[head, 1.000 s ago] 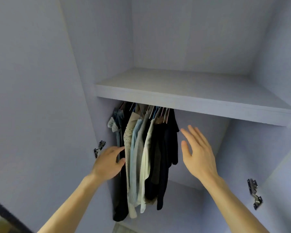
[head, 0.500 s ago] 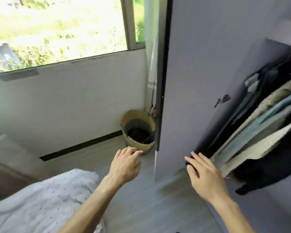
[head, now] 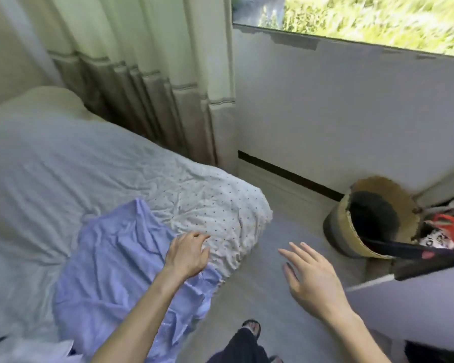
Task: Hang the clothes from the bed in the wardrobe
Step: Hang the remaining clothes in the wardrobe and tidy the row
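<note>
View has swung off the wardrobe interior, past the door and basket, and round to the bed. Both hands have left the hanging rail and are now low, out in front.

Left hand is over the near corner of the bed, right at the edge of a blue garment. Its fingers are loosely curled and hold nothing. Can't tell whether they touch the fabric or the sheet. Right hand is over the floor beside the bed, fingers straight and spread, empty.

The blue garment lies crumpled across the near side of the bed, one edge drooping over the side. There's something white at the bottom left edge, too cropped to say whether it's more clothing. The wardrobe door is at lower right, standing open. A basket sits on the floor near it, below the window.

Progress, my read: a row of clothes was already on the rail a second ago, so part of the job looks done. At least the blue piece is left. It isn't gripped yet and no hanger is in sight here. Still to do: grab it, carry it to the wardrobe, hang it. With so little left on the bed, probably the late stage.
</note>
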The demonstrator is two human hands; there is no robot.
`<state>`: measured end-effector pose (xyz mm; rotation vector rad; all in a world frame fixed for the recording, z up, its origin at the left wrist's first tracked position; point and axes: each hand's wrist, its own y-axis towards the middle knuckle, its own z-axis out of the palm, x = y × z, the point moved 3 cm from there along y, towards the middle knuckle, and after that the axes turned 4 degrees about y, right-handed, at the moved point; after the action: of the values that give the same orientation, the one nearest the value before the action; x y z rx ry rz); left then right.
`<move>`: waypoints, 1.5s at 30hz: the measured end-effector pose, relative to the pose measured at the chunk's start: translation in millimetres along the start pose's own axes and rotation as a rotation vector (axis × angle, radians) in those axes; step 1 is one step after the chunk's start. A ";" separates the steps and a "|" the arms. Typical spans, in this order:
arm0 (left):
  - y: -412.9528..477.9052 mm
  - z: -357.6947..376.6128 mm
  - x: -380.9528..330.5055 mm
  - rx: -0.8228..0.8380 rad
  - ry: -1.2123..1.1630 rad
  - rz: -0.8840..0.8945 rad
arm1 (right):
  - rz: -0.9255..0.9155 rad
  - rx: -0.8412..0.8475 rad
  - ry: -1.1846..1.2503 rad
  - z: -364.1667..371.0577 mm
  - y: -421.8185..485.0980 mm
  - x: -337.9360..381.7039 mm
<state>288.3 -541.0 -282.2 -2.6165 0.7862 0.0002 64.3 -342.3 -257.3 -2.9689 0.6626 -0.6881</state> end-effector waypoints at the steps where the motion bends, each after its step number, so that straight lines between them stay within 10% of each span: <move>1: -11.4 5.4 16.8 -0.005 -0.038 -0.064 | -0.066 0.020 -0.010 7.1 8.4 11.1; 11: -138.1 67.3 159.9 -0.066 -0.282 -0.565 | -0.617 0.271 -0.124 93.0 40.1 157.2; 23: -99.4 121.4 371.2 0.093 -0.513 -0.818 | -0.740 0.645 -0.315 222.8 147.1 327.0; 32: 0.0 182.8 531.9 0.319 -0.557 -0.857 | -0.535 0.880 -0.431 388.3 255.8 397.4; 45: 94.3 256.3 667.3 0.141 -0.647 -0.926 | -0.256 1.070 -0.423 512.6 280.1 342.6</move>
<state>829.1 -867.3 -629.9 -2.3646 -0.6201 0.4708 448.6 -774.3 -610.0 -2.0629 -0.1256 -0.2463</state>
